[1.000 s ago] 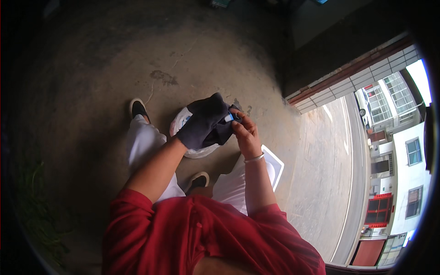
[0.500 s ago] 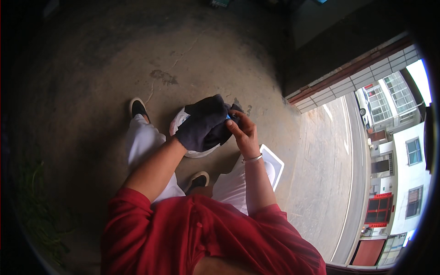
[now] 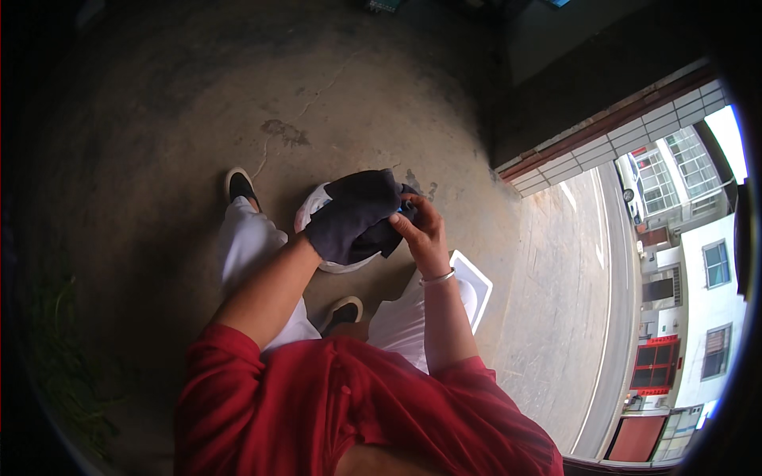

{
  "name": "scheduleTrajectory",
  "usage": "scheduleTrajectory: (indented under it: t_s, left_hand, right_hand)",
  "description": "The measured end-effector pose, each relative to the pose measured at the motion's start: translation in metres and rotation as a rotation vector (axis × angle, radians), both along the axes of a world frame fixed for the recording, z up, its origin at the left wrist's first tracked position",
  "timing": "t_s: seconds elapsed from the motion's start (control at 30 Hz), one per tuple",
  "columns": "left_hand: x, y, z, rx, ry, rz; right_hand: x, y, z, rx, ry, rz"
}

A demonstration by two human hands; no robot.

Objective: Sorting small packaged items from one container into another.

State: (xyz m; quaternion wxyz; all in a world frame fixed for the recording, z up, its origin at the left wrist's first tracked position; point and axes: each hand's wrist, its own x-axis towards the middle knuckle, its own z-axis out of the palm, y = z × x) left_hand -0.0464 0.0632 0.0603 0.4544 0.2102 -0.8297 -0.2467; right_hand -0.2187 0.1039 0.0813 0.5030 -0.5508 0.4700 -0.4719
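Observation:
A dark grey cloth piece (image 3: 353, 210), limp like a garment, covers my left hand (image 3: 311, 249) down to the wrist. The fingers inside it are hidden. At the right end of the cloth, my right hand (image 3: 429, 238) is closed, its thumb and forefinger pinching the edge. A small blue patch (image 3: 401, 209) shows between the fabric and those fingertips; what it is I cannot make out. Under the cloth stands a round container lined with a white plastic bag (image 3: 311, 208), its contents mostly covered.
A white box (image 3: 479, 284) stands beside my right leg. My two dark shoes (image 3: 240, 187) are on the concrete floor (image 3: 198, 119) around the bag. Green leafy plants (image 3: 67, 373) lie at the far left. A tiled wall edge (image 3: 627, 135) and a road are on the right.
The cloth's upper edge has shifted slightly to the right and down. My right fingers still pinch its end, with a little less blue showing. My legs and the bag have stayed put.

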Motion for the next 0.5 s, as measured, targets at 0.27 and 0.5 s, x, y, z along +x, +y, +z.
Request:
scheduleTrajectory:
  t_s: [0.27,0.5]
  left_hand:
    - [0.005,0.006,0.012,-0.06,-0.21,0.207]
    - [-0.01,-0.004,-0.005,0.44,0.496,-0.075]
  right_hand:
    - [-0.004,-0.002,-0.004,-0.158,0.277,0.017]
    - [0.005,0.003,0.007,-0.067,-0.087,-0.02]
